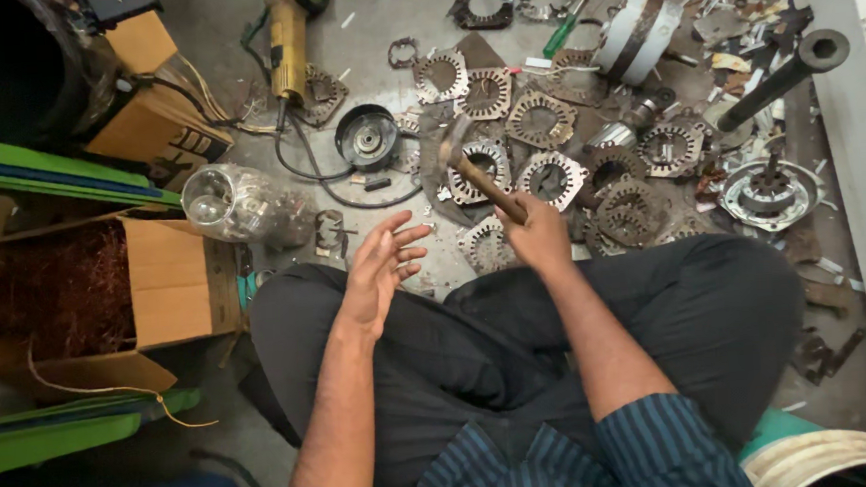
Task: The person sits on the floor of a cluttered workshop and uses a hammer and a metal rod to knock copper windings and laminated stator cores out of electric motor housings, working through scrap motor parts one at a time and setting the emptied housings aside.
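Centre of the frame: hammer [477, 171] held over the floor, its metal head up and left above the scattered stator plates [549, 178], its wooden handle slanting down to the right.
Handling: judged head-heavy and stiff; the wooden shaft gives a dry, sure hold, best taken low on the handle, where it is held now.
Right hand [536, 235]: grip pressed together around the lower end of the hammer handle, knuckles up, forearm running down and right across the lap.
Left hand [381, 267]: grip spread, fingers fanned and loose, palm turned toward the right hand; it holds nothing and hovers just above the left knee.
Just beyond the hammer: a stator plate on the grey floor [380, 36], near the black round motor cap [367, 137].
Upper left: yellow angle grinder [288, 42] with its black cord.
Left edge: open cardboard box [170, 280] of copper wire, clear plastic bottle [235, 202] beside it.
Upper right: dark steel pipe [784, 77].
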A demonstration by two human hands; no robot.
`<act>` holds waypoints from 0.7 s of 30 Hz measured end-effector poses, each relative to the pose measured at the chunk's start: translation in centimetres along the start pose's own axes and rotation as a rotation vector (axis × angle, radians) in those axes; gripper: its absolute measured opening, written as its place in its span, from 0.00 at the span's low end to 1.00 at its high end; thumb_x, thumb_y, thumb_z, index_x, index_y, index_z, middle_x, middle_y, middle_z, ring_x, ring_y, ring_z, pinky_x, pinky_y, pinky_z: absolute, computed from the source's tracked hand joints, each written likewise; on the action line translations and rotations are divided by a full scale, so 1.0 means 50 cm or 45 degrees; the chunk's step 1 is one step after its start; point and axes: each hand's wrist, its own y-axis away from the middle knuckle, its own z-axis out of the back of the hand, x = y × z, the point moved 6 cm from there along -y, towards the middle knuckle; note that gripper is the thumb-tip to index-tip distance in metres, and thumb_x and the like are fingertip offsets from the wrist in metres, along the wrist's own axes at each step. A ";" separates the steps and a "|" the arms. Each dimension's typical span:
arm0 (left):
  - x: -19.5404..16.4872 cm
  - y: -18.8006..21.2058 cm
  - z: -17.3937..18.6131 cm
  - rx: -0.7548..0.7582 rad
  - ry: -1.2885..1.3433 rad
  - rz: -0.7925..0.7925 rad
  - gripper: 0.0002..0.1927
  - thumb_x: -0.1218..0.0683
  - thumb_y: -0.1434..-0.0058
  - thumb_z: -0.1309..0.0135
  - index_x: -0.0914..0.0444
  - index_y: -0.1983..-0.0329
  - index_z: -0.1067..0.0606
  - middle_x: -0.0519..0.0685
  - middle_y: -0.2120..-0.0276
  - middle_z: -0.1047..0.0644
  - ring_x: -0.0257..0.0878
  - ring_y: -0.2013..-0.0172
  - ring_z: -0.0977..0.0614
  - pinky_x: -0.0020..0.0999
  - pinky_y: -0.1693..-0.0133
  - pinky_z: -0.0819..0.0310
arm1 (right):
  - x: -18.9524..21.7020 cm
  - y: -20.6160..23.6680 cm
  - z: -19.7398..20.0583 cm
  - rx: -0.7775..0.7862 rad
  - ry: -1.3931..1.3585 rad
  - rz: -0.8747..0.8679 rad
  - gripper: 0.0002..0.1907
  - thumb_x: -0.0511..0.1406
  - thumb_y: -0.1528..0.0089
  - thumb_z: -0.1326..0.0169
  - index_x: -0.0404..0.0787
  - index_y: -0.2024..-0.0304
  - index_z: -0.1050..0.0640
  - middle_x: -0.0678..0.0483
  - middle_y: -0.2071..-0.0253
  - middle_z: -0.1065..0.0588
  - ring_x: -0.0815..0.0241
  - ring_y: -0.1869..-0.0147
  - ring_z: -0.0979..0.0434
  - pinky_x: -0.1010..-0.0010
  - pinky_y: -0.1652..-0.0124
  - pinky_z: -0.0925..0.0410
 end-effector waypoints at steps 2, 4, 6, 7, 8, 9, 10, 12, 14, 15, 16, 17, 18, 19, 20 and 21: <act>-0.001 -0.001 -0.004 0.041 -0.040 -0.016 0.30 0.42 0.32 0.50 0.63 0.33 0.32 0.51 0.43 0.22 0.35 0.51 0.21 0.32 0.49 0.29 | -0.059 -0.016 -0.039 0.288 0.190 -0.199 0.15 0.46 0.37 0.42 0.44 0.55 0.16 0.42 0.61 0.18 0.45 0.55 0.16 0.58 0.53 0.28; 0.001 -0.003 -0.004 0.057 -0.072 -0.012 0.29 0.43 0.32 0.49 0.64 0.34 0.31 0.50 0.43 0.22 0.34 0.50 0.22 0.32 0.49 0.29 | -0.099 -0.021 -0.058 0.419 0.316 -0.308 0.16 0.45 0.38 0.42 0.45 0.53 0.17 0.41 0.57 0.18 0.43 0.51 0.18 0.55 0.50 0.29; 0.006 -0.004 0.000 0.037 -0.091 0.005 0.29 0.44 0.32 0.49 0.63 0.34 0.31 0.50 0.44 0.22 0.34 0.50 0.22 0.31 0.49 0.30 | -0.111 -0.022 -0.059 0.406 0.380 -0.323 0.20 0.42 0.42 0.43 0.50 0.47 0.18 0.42 0.53 0.20 0.41 0.49 0.20 0.52 0.48 0.30; 0.007 -0.004 0.000 0.046 -0.090 -0.005 0.28 0.44 0.33 0.48 0.63 0.34 0.31 0.49 0.44 0.22 0.33 0.50 0.22 0.31 0.49 0.30 | -0.104 -0.021 -0.058 0.392 0.380 -0.282 0.20 0.41 0.42 0.44 0.51 0.47 0.19 0.42 0.53 0.20 0.42 0.49 0.20 0.52 0.48 0.30; 0.007 -0.003 0.000 0.051 -0.086 -0.013 0.28 0.44 0.33 0.48 0.63 0.34 0.30 0.49 0.44 0.22 0.33 0.50 0.22 0.32 0.49 0.30 | -0.093 -0.016 -0.055 0.383 0.382 -0.243 0.21 0.41 0.43 0.44 0.51 0.46 0.19 0.43 0.54 0.20 0.42 0.49 0.20 0.52 0.48 0.30; 0.007 -0.003 0.000 0.055 -0.083 -0.022 0.28 0.45 0.33 0.47 0.63 0.34 0.30 0.49 0.44 0.22 0.33 0.50 0.22 0.32 0.48 0.30 | -0.077 -0.010 -0.050 0.374 0.382 -0.202 0.22 0.40 0.43 0.44 0.51 0.46 0.19 0.43 0.54 0.19 0.42 0.50 0.20 0.52 0.48 0.29; 0.007 -0.003 0.000 0.057 -0.079 -0.023 0.28 0.45 0.33 0.47 0.63 0.35 0.30 0.49 0.44 0.22 0.33 0.50 0.22 0.32 0.48 0.30 | -0.060 -0.005 -0.045 0.372 0.384 -0.190 0.20 0.41 0.43 0.44 0.50 0.47 0.18 0.43 0.55 0.19 0.42 0.50 0.20 0.52 0.49 0.29; 0.007 -0.002 -0.001 0.063 -0.072 -0.024 0.27 0.46 0.33 0.46 0.64 0.35 0.30 0.49 0.45 0.21 0.34 0.50 0.22 0.32 0.49 0.30 | -0.020 0.007 -0.031 0.367 0.386 -0.170 0.18 0.42 0.41 0.43 0.48 0.50 0.18 0.43 0.57 0.19 0.41 0.51 0.20 0.51 0.50 0.29; 0.005 -0.001 -0.001 0.055 -0.079 -0.017 0.27 0.46 0.33 0.46 0.63 0.35 0.29 0.49 0.45 0.21 0.33 0.50 0.22 0.31 0.49 0.30 | 0.030 0.010 -0.007 0.240 0.252 -0.057 0.17 0.43 0.41 0.42 0.47 0.51 0.18 0.43 0.61 0.19 0.42 0.55 0.19 0.54 0.53 0.29; 0.005 0.000 -0.001 0.049 -0.081 -0.009 0.27 0.46 0.34 0.46 0.63 0.36 0.29 0.49 0.45 0.21 0.33 0.50 0.22 0.31 0.49 0.31 | 0.052 0.014 0.004 0.180 0.185 -0.005 0.16 0.43 0.41 0.41 0.46 0.52 0.18 0.43 0.63 0.20 0.43 0.58 0.19 0.55 0.55 0.28; 0.005 0.001 -0.002 0.049 -0.085 -0.008 0.27 0.46 0.34 0.45 0.63 0.36 0.29 0.49 0.45 0.21 0.33 0.50 0.22 0.31 0.49 0.30 | 0.071 0.018 0.012 0.152 0.091 0.050 0.14 0.41 0.42 0.41 0.44 0.55 0.18 0.44 0.66 0.20 0.44 0.61 0.19 0.57 0.58 0.29; 0.004 0.001 -0.002 0.050 -0.088 -0.006 0.27 0.46 0.34 0.45 0.63 0.36 0.28 0.48 0.45 0.21 0.33 0.50 0.22 0.31 0.49 0.30 | 0.087 0.020 0.020 0.123 -0.003 0.104 0.12 0.40 0.42 0.41 0.43 0.58 0.18 0.45 0.69 0.21 0.45 0.65 0.20 0.59 0.61 0.30; 0.004 0.002 -0.003 0.051 -0.091 -0.004 0.27 0.45 0.34 0.45 0.63 0.36 0.28 0.48 0.45 0.21 0.33 0.50 0.22 0.31 0.49 0.30 | 0.100 0.023 0.027 0.093 -0.096 0.158 0.10 0.39 0.42 0.41 0.41 0.61 0.18 0.46 0.72 0.22 0.46 0.69 0.20 0.60 0.64 0.30; 0.004 0.003 -0.003 0.055 -0.085 0.000 0.27 0.45 0.34 0.45 0.62 0.36 0.28 0.48 0.45 0.21 0.33 0.50 0.22 0.31 0.49 0.31 | 0.121 0.028 0.042 -0.011 -0.115 0.334 0.08 0.38 0.42 0.41 0.40 0.64 0.20 0.47 0.73 0.24 0.48 0.69 0.22 0.61 0.64 0.31; 0.004 0.002 -0.004 0.058 -0.081 0.001 0.27 0.45 0.35 0.45 0.62 0.36 0.28 0.48 0.45 0.21 0.33 0.50 0.22 0.31 0.49 0.31 | 0.139 0.035 0.055 -0.112 -0.135 0.514 0.07 0.37 0.41 0.41 0.38 0.67 0.21 0.48 0.73 0.25 0.50 0.69 0.24 0.63 0.64 0.33; 0.004 0.003 -0.004 0.058 -0.077 0.001 0.27 0.45 0.35 0.45 0.62 0.36 0.28 0.48 0.45 0.21 0.33 0.50 0.22 0.30 0.49 0.31 | 0.155 0.045 0.067 -0.210 -0.156 0.695 0.08 0.36 0.41 0.41 0.37 0.70 0.23 0.49 0.74 0.27 0.52 0.68 0.25 0.64 0.65 0.34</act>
